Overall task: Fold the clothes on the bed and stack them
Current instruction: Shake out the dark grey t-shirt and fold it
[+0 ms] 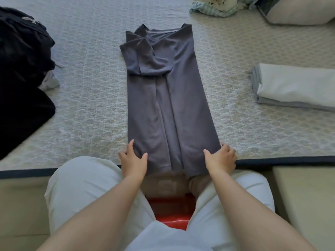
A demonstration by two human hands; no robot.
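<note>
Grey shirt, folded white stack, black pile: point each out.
grey shirt (168,105): head view, centre of its folded body.
folded white stack (297,84): head view, top white layer.
black pile (21,51): head view, middle of the heap.

Bed (90,98): 1, patterned cover. Dark grey T-shirt (168,98): 1, folded into a long strip. Black garment heap (21,69): 1. Folded pale stack (293,86): 1. Crumpled checked cloth (213,8): 1. Pillow (304,11): 1. Hands: 2, left hand (133,160), right hand (222,159).
</note>
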